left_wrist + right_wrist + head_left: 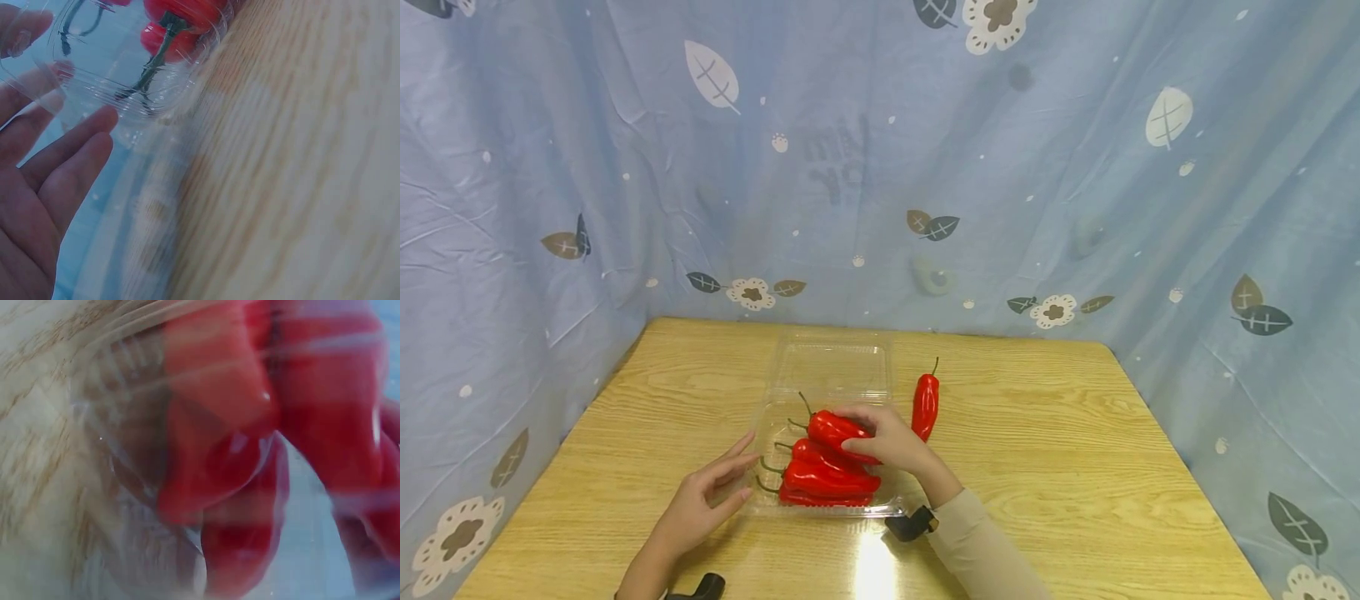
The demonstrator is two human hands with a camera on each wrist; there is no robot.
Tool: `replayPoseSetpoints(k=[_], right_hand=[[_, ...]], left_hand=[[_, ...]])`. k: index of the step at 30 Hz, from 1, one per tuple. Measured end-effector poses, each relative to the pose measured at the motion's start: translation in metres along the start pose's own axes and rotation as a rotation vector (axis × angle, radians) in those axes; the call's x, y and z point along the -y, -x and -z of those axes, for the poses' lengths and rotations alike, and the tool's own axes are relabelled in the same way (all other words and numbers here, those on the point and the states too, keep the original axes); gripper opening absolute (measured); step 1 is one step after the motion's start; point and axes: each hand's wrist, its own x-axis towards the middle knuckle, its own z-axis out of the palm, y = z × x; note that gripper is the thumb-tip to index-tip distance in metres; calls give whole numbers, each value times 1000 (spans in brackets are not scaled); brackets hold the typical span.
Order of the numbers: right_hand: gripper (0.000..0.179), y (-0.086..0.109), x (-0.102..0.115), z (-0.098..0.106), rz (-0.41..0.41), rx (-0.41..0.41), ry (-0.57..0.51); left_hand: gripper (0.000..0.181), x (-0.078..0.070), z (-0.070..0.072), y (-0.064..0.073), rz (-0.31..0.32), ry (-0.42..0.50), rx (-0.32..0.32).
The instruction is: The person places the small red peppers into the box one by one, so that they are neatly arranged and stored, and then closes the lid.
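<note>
A clear plastic clamshell box (820, 512) lies open on the table, its see-through lid (831, 368) folded back behind it. Several red peppers (823, 478) with green stems lie in it side by side, stems to the left. My right hand (893, 437) reaches in from the right and grips the rearmost red pepper (831, 428), thumb in front and fingers behind. At the box's left wall is my left hand (700, 507), fingers spread and relaxed; in the left wrist view its fingertips (103, 119) are right at the clear plastic.
One more red pepper (926, 404) lies on the wooden table (1037, 433) just right of the box, stem pointing back. A blue patterned curtain (865, 167) hangs behind the table and along both sides.
</note>
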Motion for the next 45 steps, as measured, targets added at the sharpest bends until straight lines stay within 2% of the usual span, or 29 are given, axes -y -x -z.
replayPoseSetpoints(k=[2, 5, 11, 14, 24, 29, 38, 45], right_hand=[[43, 2, 9, 0, -2, 7, 7], [44, 0, 10, -1, -11, 11, 24], [44, -11, -19, -6, -12, 14, 80], [44, -13, -24, -7, -4, 23, 76], [44, -13, -27, -10, -46, 41, 111], [45, -12, -26, -9, -57, 55, 148], [45, -11, -24, -9, -46, 74, 211], [44, -10, -25, -8, -37, 88, 187]], left_hand=[[42, 0, 0, 0, 6, 0, -2], [42, 0, 0, 0, 8, -2, -7], [41, -1, 0, 0, 6, -1, -11], [42, 0, 0, 1, 5, 10, -6], [40, -3, 0, 0, 32, 0, -14], [40, -3, 0, 0, 22, 7, -8], [40, -1, -1, -1, 15, 9, -9], [41, 0, -1, 0, 11, 8, -5]])
